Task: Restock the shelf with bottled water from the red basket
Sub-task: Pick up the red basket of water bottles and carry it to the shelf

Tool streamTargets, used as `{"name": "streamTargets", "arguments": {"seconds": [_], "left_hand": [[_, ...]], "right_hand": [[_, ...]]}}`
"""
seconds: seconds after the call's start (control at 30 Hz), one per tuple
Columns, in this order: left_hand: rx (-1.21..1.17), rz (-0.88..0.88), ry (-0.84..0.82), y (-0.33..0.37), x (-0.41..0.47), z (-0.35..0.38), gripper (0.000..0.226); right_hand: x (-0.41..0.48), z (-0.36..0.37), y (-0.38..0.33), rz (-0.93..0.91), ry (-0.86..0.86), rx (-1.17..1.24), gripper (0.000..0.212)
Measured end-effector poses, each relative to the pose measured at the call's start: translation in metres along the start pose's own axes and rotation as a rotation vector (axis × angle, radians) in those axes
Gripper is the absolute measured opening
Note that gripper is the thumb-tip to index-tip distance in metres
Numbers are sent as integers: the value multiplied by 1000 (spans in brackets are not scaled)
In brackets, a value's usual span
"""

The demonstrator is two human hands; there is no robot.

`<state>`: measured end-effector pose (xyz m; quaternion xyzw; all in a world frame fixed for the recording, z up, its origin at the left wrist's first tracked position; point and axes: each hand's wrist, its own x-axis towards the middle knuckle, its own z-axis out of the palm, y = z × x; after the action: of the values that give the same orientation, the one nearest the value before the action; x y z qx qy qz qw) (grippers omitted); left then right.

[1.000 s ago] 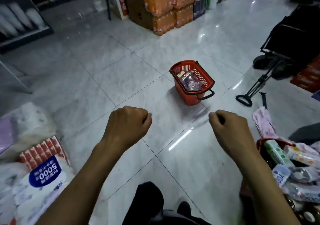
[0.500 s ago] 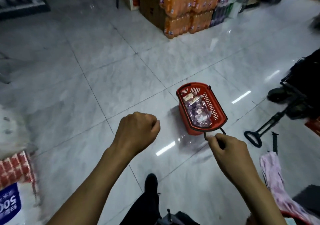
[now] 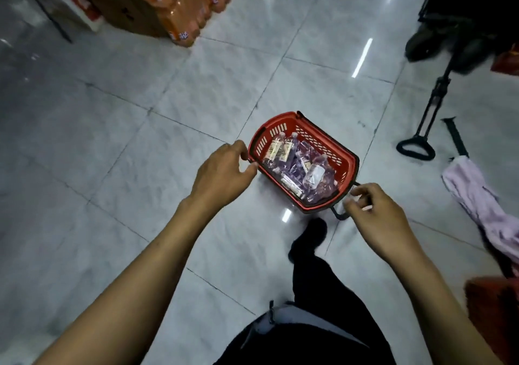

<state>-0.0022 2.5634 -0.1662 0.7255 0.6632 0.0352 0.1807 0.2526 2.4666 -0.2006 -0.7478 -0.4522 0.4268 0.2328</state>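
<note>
Several water bottles (image 3: 297,165) lie jumbled on their sides in red basket (image 3: 320,142), which sits on floor tiles (image 3: 112,139). Right hand (image 3: 379,218) curls round black handle (image 3: 338,215). Left hand (image 3: 222,176) at opposite rim, grip unclear.

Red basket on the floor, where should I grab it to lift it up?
Grip the black handles, not the walls: the near handle hangs folded below the rim of the red basket, and the far handle lies along the opposite rim. Come from above, one on each side, so the bottled water stays level.
</note>
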Motion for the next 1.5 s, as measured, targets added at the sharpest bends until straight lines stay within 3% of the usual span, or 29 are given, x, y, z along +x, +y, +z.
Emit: {"name": "streamTargets", "arguments": {"seconds": [0.13,0.33,0.57,0.7,0.83,0.97,1.07,1.17,1.33,1.5], "left_hand": [[-147,-101,-220,9,111,42,24],[-101,-230,-409,-6,236,116,38],[-31,-307,-416,-72,360,231,73],[39,-355,-423,-126,430,306,87],[27,-442,-414,-165,478,365,91],[-132,-418,-581,-197,503,401,89],[-126,-291,-569,-207,504,403,67],[-156,-331,-622,-188,496,387,51],[-145,-277,-620,-170,450,325,62],[-27,-66,-614,-81,402,232,53]], "right_hand": [[79,-1,16,191,-1,90,18],[174,20,59,449,16,119,33],[282,103,143,771,19,323,84],[339,158,212,903,143,452,102],[373,208,271,903,150,471,92],[373,242,299,849,286,382,71],[372,244,301,807,323,343,63],[368,220,294,819,297,399,68],[319,160,255,817,325,376,77],[220,77,175,845,416,318,80]]}}
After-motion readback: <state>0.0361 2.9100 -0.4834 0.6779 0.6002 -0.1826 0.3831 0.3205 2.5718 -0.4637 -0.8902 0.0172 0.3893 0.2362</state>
